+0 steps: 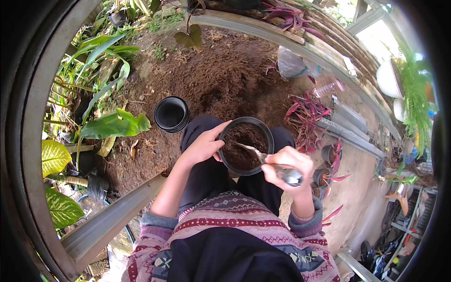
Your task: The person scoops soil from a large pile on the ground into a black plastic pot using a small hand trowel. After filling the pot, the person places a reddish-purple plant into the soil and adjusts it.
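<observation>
A round black plastic pot [270, 135] rests between my knees, with dark brown soil [243, 137] inside it. My left hand [206, 142] grips the pot's left side, thumb at the rim. In my right hand [290, 167] is the handle of a metal hand trowel [260, 154], its blade tip dipping into the soil. Beyond my knees spreads a mound of loose brown soil [229, 75] with a hollow on its near side. Just left of my knee stands a stack of black pots [171, 114].
Cut red-purple plants [307, 114] lie at the right beside metal channels [352, 135]. Small potted plants [322, 176] line that side. A plastic bag [292, 63] and a clear bottle [327, 87] sit farther off. Leafy plants [112, 125] and a metal beam [112, 215] are at the left.
</observation>
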